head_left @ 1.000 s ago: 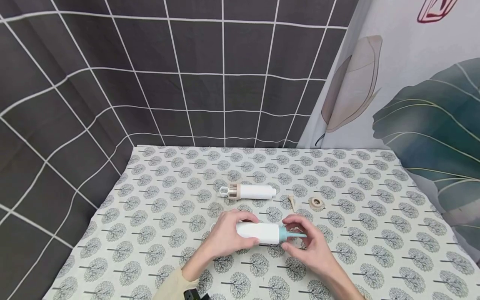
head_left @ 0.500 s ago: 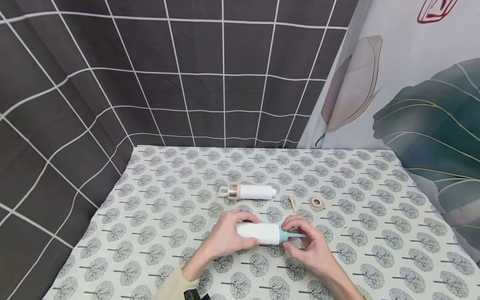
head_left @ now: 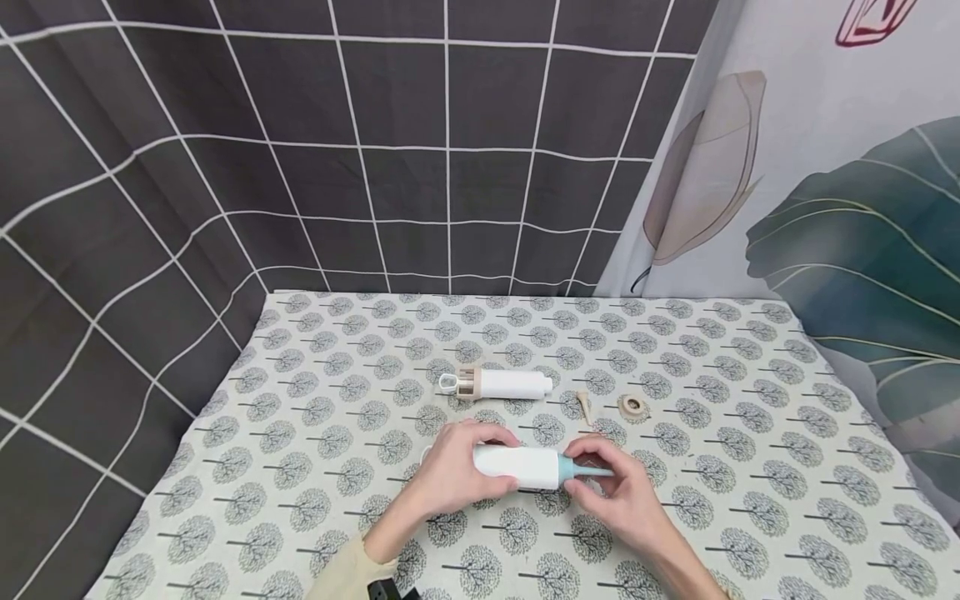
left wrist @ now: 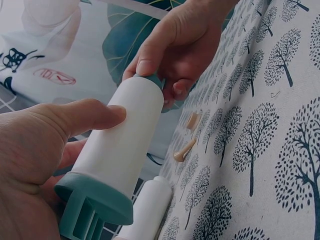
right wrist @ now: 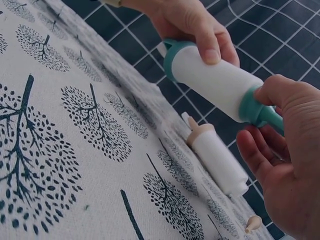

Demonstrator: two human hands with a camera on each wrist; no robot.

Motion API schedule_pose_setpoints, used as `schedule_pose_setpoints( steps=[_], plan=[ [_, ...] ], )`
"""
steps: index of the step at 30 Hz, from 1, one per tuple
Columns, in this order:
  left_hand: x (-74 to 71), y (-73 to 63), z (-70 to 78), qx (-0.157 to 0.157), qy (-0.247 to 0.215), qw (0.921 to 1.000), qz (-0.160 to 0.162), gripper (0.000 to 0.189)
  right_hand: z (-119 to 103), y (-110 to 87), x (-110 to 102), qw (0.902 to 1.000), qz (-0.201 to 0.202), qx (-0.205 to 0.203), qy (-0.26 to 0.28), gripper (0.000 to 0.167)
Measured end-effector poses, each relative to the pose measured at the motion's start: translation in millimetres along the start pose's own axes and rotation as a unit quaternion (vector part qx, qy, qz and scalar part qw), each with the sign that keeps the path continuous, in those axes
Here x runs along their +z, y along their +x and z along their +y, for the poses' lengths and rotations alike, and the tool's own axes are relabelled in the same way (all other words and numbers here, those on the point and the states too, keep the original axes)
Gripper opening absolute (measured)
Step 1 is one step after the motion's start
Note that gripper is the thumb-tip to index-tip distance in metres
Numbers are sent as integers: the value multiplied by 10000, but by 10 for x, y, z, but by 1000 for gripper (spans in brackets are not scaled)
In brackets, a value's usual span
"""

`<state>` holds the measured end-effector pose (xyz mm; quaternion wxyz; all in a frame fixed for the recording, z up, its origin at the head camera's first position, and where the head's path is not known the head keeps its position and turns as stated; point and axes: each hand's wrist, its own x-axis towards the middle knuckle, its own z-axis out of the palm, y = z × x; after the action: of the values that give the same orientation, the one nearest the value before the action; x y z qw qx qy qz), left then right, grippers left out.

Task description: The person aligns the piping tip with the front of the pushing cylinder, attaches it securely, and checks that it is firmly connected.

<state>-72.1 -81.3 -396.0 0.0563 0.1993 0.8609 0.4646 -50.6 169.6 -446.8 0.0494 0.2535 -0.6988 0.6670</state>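
A white icing syringe (head_left: 528, 467) lies sideways just above the tablecloth, its teal nozzle cap (head_left: 566, 469) pointing right. My left hand (head_left: 453, 471) grips the white barrel, thumb on the near side. At the other end, the thumb and fingers of my right hand (head_left: 626, 487) pinch the teal cap around the base of its thin nozzle. In the left wrist view a slotted teal end piece (left wrist: 95, 202) shows at the back of the barrel. The right wrist view shows my right thumb (right wrist: 280, 92) against the cap.
Behind the hands lies a second white syringe (head_left: 513, 384) with a beige collar and a ring handle. Right of it are a small beige nozzle (head_left: 583, 406) and a round beige cap (head_left: 633, 407). A dark grid curtain (head_left: 397, 183) hangs behind the tree-patterned tablecloth (head_left: 315, 433).
My right fingertips have shifted slightly and closed in on the teal cap. My left hand and the barrel have stayed in place.
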Motion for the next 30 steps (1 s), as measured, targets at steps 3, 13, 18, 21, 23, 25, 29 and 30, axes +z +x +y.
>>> schedule_pose_setpoints(
  steps=[3, 13, 18, 21, 23, 25, 29, 30],
  plan=[
    [0, 2, -1, 1, 41, 10000, 14, 41, -11, -2, 7, 10000, 45, 80, 18, 36],
    [7, 5, -22, 41, 124, 9999, 60, 40, -31, -2, 15, 9989, 177, 404, -153, 29],
    [11, -2, -12, 30, 136, 9999, 47, 41, -32, -1, 13, 9984, 182, 490, -222, 26],
    [13, -10, -1, 2, 163, 9999, 32, 41, -43, -5, 7, 9978, 138, 635, -148, 20],
    [15, -11, 2, 26, 179, 9998, 23, 41, -53, -7, 6, 9968, 115, 786, -77, 18],
    [15, -11, 3, 26, 191, 9998, 19, 41, -60, -7, 4, 9968, 127, 783, -117, 21],
    [13, -8, -4, 28, 200, 9998, 25, 41, -48, 8, -14, 9991, 25, 373, -196, 34],
    [13, -8, -6, 21, 196, 9998, 24, 41, -38, 13, -22, 9996, -32, 208, -183, 37]
  ],
)
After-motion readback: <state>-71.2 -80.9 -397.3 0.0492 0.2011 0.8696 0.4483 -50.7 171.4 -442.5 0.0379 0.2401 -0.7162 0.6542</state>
